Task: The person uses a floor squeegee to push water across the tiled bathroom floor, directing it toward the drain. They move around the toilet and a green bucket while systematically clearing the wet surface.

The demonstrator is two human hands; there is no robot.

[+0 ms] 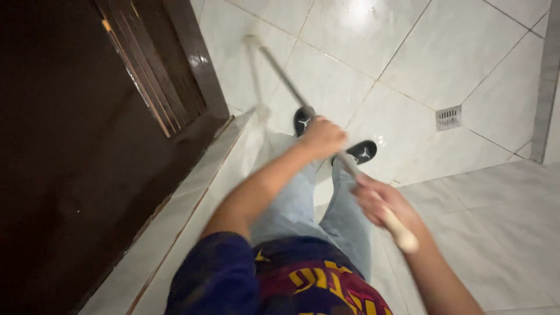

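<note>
1. A long thin handle [303, 105] runs slantwise through the view, from a pale rounded grip end [403, 238] near the person's right side up and away to a far tip [253, 39] low over the floor by the door. Most of it is blurred.
2. The right hand [385, 201] has its fingers wrapped round the handle just above the pale grip end, holding it tight.
3. The left hand [322, 137] sits farther along the handle, about midway, with its fingers curled closed on it too; the forearm reaches out from a dark blue sleeve [219, 271].
4. Below the hands are light blue jeans [303, 201] and two black shoes [303, 119] [361, 151], standing on the white tiled floor [350, 46].
5. The floor is glossy and throws back a bright light near the top edge.
6. A small square metal drain grate [448, 118] lies in the floor, well apart to the right of the shoes.
7. On the left stands a dark brown wooden door [87, 146], with a pale tiled sill [198, 192] along its foot.
</note>
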